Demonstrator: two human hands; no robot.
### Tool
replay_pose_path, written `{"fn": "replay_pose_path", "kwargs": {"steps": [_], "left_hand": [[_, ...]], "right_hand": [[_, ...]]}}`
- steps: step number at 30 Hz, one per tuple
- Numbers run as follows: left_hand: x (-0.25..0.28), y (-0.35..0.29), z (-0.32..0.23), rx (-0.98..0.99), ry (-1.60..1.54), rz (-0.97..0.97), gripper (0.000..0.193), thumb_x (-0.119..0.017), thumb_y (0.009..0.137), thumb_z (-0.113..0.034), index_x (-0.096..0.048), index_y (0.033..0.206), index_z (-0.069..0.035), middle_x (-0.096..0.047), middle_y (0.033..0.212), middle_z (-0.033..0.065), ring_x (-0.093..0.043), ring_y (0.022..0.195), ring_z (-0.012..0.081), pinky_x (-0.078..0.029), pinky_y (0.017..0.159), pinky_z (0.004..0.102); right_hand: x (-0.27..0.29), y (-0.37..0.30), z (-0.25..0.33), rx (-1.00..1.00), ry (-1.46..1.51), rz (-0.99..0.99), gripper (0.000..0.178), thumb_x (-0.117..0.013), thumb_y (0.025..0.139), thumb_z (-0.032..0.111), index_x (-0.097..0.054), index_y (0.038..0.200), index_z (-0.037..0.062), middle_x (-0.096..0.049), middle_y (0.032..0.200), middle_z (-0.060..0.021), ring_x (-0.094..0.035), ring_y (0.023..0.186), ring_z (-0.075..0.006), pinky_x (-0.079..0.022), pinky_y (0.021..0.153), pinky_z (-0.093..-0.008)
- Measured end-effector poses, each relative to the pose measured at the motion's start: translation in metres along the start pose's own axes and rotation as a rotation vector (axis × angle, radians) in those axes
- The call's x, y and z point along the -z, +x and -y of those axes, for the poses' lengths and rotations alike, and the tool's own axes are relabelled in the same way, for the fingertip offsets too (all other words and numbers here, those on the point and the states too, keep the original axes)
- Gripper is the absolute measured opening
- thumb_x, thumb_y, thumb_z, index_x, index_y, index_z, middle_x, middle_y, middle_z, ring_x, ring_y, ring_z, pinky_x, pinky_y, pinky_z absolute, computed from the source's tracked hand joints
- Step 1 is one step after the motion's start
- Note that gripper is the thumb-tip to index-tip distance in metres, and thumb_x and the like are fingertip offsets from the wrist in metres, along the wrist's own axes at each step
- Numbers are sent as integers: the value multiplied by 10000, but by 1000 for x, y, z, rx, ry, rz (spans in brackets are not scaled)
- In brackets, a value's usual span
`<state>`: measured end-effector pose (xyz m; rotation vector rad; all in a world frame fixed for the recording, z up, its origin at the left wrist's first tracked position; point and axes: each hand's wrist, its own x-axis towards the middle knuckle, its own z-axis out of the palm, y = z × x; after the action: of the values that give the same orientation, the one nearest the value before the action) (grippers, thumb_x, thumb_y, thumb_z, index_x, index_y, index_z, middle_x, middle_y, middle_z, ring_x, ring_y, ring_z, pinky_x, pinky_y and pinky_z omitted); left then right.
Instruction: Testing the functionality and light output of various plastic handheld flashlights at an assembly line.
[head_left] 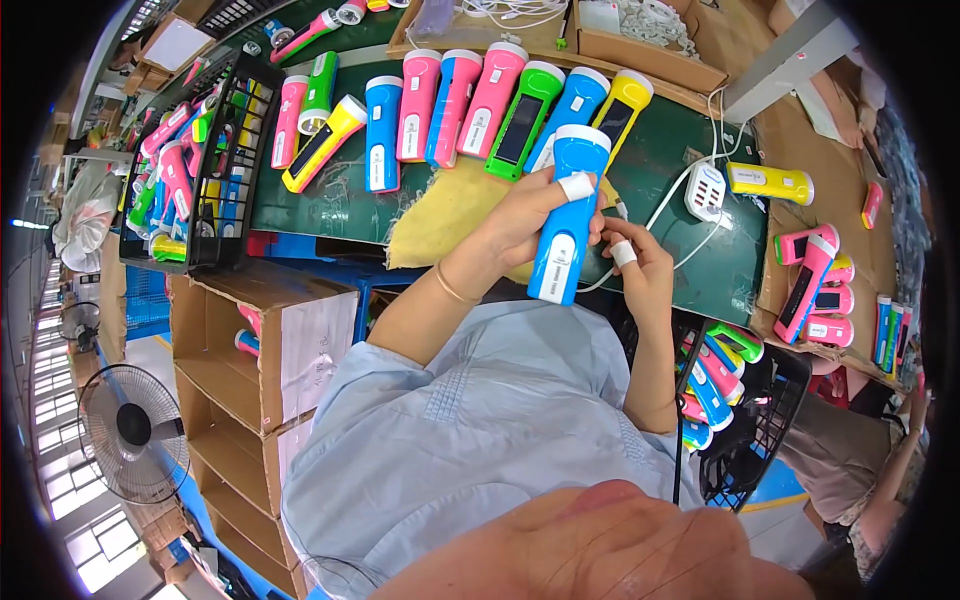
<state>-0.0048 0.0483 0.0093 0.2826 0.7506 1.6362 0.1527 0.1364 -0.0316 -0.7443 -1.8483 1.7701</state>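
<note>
My left hand (522,215) is wrapped round a blue flashlight (560,262) with a white head, held tilted above the table's near edge. White tape covers its thumb. My right hand (646,272), also with a taped finger, is beside the flashlight's right side. Its thumb and fingertips are drawn together there; what they pinch, if anything, is hidden. A white cable (690,180) runs past this hand to a white multi-port charger (705,192). Beyond my hands stands a row of flashlights, among them a pink flashlight (494,98) and a green flashlight (524,120).
A yellow cloth (440,222) lies on the green table (335,205). Black baskets of flashlights stand left (240,150) and lower right (768,430). A yellow flashlight (771,184) lies by the charger. Cardboard shelves (225,345) and a fan (132,424) are left. Another person's trousers (835,450) show right.
</note>
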Motion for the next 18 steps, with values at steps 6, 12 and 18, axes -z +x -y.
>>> {"fn": "replay_pose_path", "kwargs": {"steps": [6, 12, 18], "left_hand": [[-3, 9, -5, 39, -102, -58, 232, -571, 870, -213, -486, 994, -37, -573, 813, 113, -597, 601, 203, -520, 528, 339], [-7, 13, -13, 37, -80, -45, 260, -547, 868, -223, -474, 1000, -11, -572, 824, 144, -595, 590, 217, -521, 523, 343], [-1, 22, -7, -17, 74, -163, 292, -587, 821, -190, -476, 1020, -7, -592, 834, 117, -611, 650, 205, -537, 607, 352]], "right_hand": [[0, -1, 0, -27, 36, -20, 246, -487, 874, 57, -589, 1088, -8, -581, 871, -26, -528, 746, -78, -385, 573, -183], [-5, -4, 0, 31, 91, -70, 226, -507, 883, 89, -587, 1081, 14, -516, 767, 25, -437, 629, -30, -327, 525, -163], [-7, -5, 17, -125, 176, -106, 294, -479, 913, 110, -499, 1193, 24, -427, 617, 46, -358, 509, -18, -257, 449, -167]]}}
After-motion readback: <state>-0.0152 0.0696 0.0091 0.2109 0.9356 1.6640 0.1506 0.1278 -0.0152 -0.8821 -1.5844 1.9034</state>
